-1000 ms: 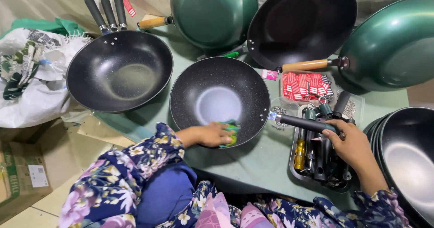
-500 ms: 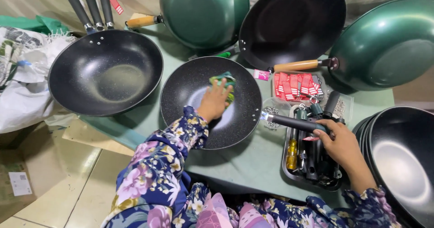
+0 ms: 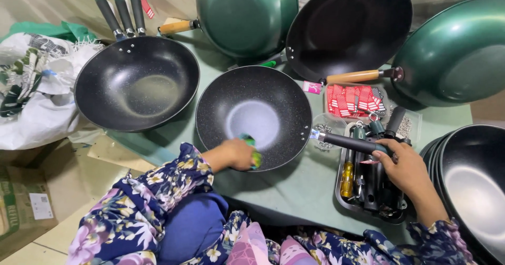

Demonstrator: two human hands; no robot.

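Green tabletop [image 3: 294, 191]: left hand [image 3: 238, 154] presses sponge [image 3: 253, 152] inside speckled wok [image 3: 254, 116]; right hand [image 3: 402, 167] clamps handle [image 3: 350, 143].

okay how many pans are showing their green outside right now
2. One green pan leans at the top centre with a wooden handle; another leans at the far right. The other pans show dark insides, so their outer colour is hidden.

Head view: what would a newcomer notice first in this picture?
The eye falls first on the black speckled wok at the centre of the green table. The left hand presses a green and yellow sponge on its near inner wall, while the right hand grips its dark handle. More woks, black inside and green outside, stand all around it.
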